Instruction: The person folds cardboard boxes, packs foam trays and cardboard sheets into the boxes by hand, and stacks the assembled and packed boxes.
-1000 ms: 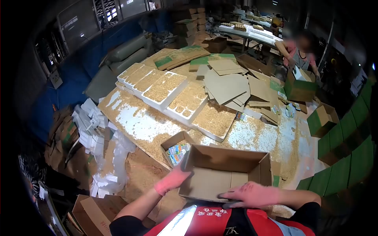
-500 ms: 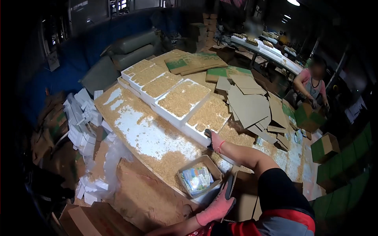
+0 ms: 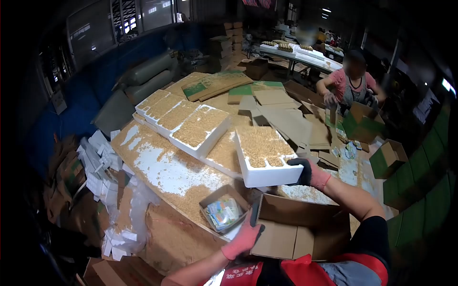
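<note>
My right hand [image 3: 311,173], in a pink glove with dark fingers, is closed on the near right corner of a white foam tray [image 3: 273,177]. Tan, sawdust-like material fills the tray, which hangs tilted above the table. Below it stands an open cardboard box [image 3: 298,209], with nothing visible inside. My left hand [image 3: 244,236], gloved alike, is closed on that box's left wall. Just left of this hand, a smaller carton [image 3: 210,209] holds a stack of colourful printed packets [image 3: 223,213].
Several filled foam trays [image 3: 200,126] stand in a row on the sawdust-strewn table [image 3: 162,162]. Flat cardboard sheets [image 3: 281,121] are piled beyond. At right, a co-worker [image 3: 350,83] handles a green-and-brown box [image 3: 363,121]. White foam pieces [image 3: 102,159] are heaped at left.
My right hand has lifted the foam tray out of the row and brought it right, over the table's near side. The open box now shows more fully beside my left hand.
</note>
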The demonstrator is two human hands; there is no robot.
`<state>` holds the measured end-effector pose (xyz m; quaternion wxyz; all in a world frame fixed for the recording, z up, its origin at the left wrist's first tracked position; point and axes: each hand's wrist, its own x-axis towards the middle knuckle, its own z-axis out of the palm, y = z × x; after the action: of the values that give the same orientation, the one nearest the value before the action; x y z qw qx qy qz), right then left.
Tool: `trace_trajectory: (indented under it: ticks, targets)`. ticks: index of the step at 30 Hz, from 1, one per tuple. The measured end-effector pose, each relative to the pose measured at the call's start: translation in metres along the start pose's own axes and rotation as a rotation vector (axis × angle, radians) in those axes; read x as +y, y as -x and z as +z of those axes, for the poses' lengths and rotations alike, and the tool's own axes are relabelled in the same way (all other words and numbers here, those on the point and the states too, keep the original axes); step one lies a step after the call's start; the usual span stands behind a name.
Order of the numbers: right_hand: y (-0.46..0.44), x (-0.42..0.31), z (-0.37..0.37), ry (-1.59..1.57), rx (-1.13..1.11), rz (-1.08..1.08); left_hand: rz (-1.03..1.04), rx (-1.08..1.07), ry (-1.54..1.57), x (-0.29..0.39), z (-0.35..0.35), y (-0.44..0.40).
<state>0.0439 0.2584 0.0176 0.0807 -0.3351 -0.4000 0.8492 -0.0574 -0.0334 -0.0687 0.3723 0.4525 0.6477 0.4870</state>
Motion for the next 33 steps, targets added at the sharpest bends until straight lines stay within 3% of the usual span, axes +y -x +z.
trace_trajectory:
  ticks: [4,5,6,7,9,11,12,13,14,15,17,19,20,21,23,25,27,29,31,32,33]
  targets:
    - [0.146,-0.026,-0.034,0.194,0.174,-0.278,-0.004,0.040,0.250,0.001,0.012,-0.011]
    - [0.179,-0.030,-0.058,0.264,0.156,-0.300,-0.155,-0.008,0.450,0.030,0.016,-0.019]
    - [0.217,-0.028,-0.077,0.627,0.134,-0.443,0.040,-0.003,0.156,0.021,0.022,-0.032]
    - [0.252,-0.025,-0.094,0.996,0.104,-0.582,0.004,-0.080,0.166,0.015,0.032,-0.046]
    - [0.307,-0.018,-0.127,1.160,0.071,-0.614,0.121,-0.007,0.112,0.030,0.051,-0.058]
    - [0.351,-0.010,-0.151,1.148,-0.006,-0.500,0.046,-0.062,0.411,0.065,0.050,-0.050]
    - [0.362,-0.006,-0.155,0.927,0.168,-0.270,-0.101,-0.117,0.665,0.062,0.050,-0.050]
    - [0.369,-0.002,-0.155,0.689,0.326,-0.041,0.105,-0.181,0.282,0.041,0.043,-0.059]
    - [0.372,-0.009,-0.136,0.891,0.152,0.000,-0.093,-0.213,0.448,0.036,0.047,-0.059]
    - [0.367,-0.015,-0.111,0.940,0.117,0.089,-0.292,-0.236,0.609,0.033,0.051,-0.058]
    - [0.333,-0.005,-0.144,0.882,0.004,0.134,-0.153,-0.202,0.410,0.045,0.056,-0.049]
    - [0.309,-0.011,-0.128,0.980,-0.070,0.100,-0.039,-0.158,0.161,0.059,0.053,-0.036]
    - [0.284,-0.012,-0.150,1.357,-0.437,-0.216,0.009,-0.168,0.097,0.058,0.050,-0.032]
    - [0.270,-0.011,-0.151,1.340,-0.473,-0.138,-0.038,-0.179,0.119,0.082,0.047,-0.019]
    - [0.278,-0.001,-0.090,1.221,0.020,0.177,-0.097,-0.176,0.122,0.096,0.041,-0.011]
    - [0.274,0.051,-0.090,1.897,0.299,-0.535,-0.122,-0.132,0.085,0.089,0.029,-0.010]
    - [0.271,0.062,-0.057,2.225,0.380,-0.697,0.122,-0.081,-0.057,0.063,0.034,-0.026]
    - [0.240,0.075,-0.061,2.078,0.220,-0.538,-0.068,-0.163,-0.437,0.067,0.048,-0.023]
    - [0.200,0.090,-0.098,2.011,-0.133,-0.201,0.241,-0.278,-0.711,0.038,0.040,-0.034]
    - [0.187,0.080,-0.092,2.033,-0.238,-0.145,0.249,-0.265,-0.644,0.016,0.037,-0.041]
    - [0.174,0.061,-0.082,2.059,-0.342,-0.082,0.351,-0.421,-0.873,0.038,0.024,-0.036]
